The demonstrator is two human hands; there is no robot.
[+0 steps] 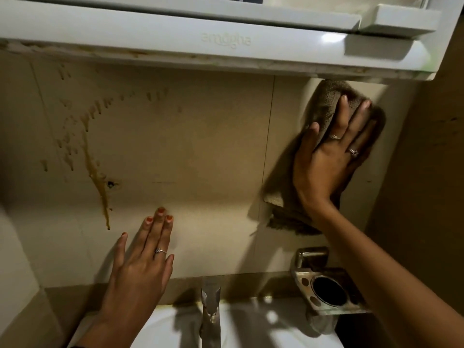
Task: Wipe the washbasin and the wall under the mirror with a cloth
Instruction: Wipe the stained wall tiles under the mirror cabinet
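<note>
A brown cloth (326,101) lies flat against the beige tiled wall (195,136) at the upper right, just under the white mirror cabinet (175,28). My right hand (329,156) presses it to the wall with fingers spread and straight. My left hand (143,262) rests flat on the wall lower down, fingers straight, holding nothing. Yellow-brown drip stains (95,169) run down the left part of the wall. The white washbasin (263,327) shows at the bottom, partly hidden by my arms.
A metal tap (211,310) stands at the basin's back edge. A rusty metal toothbrush holder (326,290) is fixed to the wall on the right, under my right forearm. A side wall closes the right, and a corner runs down the left.
</note>
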